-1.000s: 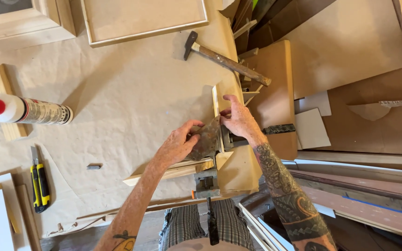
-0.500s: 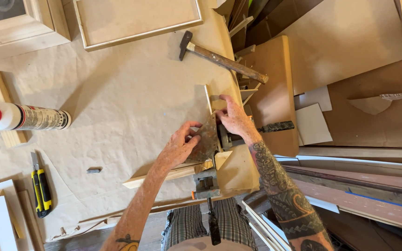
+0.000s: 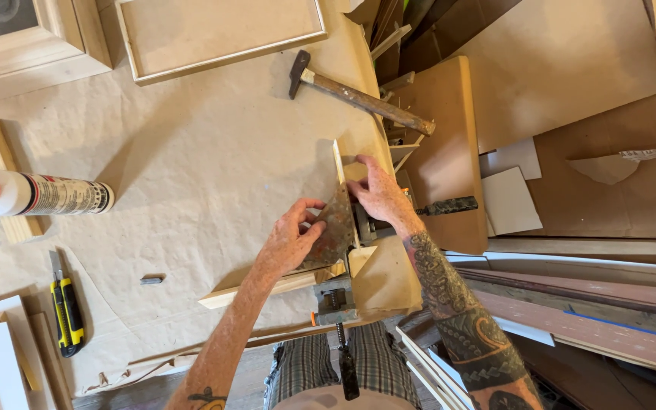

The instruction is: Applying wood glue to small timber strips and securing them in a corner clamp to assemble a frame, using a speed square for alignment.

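My left hand (image 3: 288,241) presses down on a worn metal corner plate (image 3: 333,231) that sits where two pale wooden strips meet. One strip (image 3: 252,290) runs left along the bench; the other strip (image 3: 339,163) runs away from me. My right hand (image 3: 377,193) rests on the far strip beside a metal corner clamp (image 3: 333,300), fingers curled against the wood. Both hands touch the joint; neither lifts anything.
A hammer (image 3: 358,95) lies beyond the joint. A glue bottle (image 3: 36,195) with a red cap, a yellow-and-black utility knife (image 3: 66,313) and a small metal bit (image 3: 151,280) lie on the paper-covered bench (image 3: 191,159). A framed board (image 3: 218,34) sits at the far edge. Boards and panels crowd the right.
My left hand has shifted slightly over the corner plate, fingers spreading. My right hand has slid a little along the far strip. The view has tilted a bit.
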